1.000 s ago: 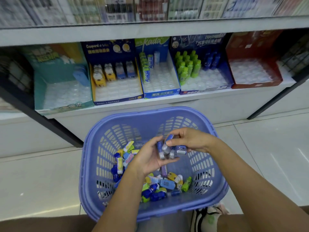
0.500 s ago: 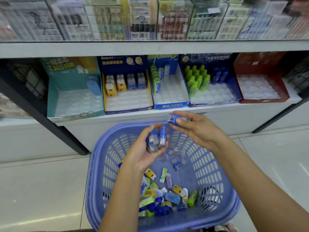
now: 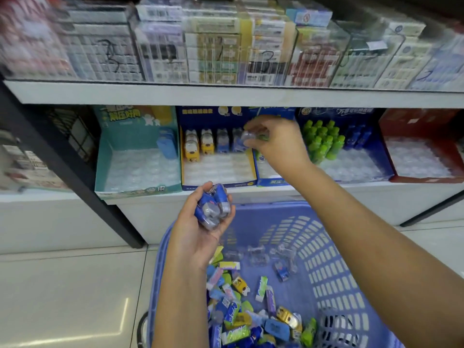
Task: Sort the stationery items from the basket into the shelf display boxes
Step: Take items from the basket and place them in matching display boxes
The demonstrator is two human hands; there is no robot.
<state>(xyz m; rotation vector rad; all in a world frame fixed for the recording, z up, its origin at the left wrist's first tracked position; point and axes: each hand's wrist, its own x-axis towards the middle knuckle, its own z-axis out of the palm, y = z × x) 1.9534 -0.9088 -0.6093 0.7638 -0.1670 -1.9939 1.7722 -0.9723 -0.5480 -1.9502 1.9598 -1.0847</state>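
Observation:
A purple plastic basket (image 3: pixel 334 277) sits on the floor below me with a heap of small stationery items (image 3: pixel 251 315) in it. My left hand (image 3: pixel 200 229) is held palm up above the basket's far left rim and grips several blue correction tapes (image 3: pixel 212 207). My right hand (image 3: pixel 276 144) reaches into the shelf and pinches one blue correction tape (image 3: pixel 247 138) at the back right of the navy and yellow display box (image 3: pixel 218 172), beside the blue and yellow ones standing in a row there.
Along the low shelf stand a teal box (image 3: pixel 135 169), a blue box (image 3: pixel 271 180) mostly hidden by my arm, a box of green and blue bottles (image 3: pixel 351 167) and a red box (image 3: pixel 426 156). A black post (image 3: pixel 75 169) slants at left. Packaged goods fill the upper shelf (image 3: pixel 226 95).
My right hand has taken one blue tape away from the left hand and carried it up to the navy and yellow box. The left hand rose slightly with its tapes; the view tilted up.

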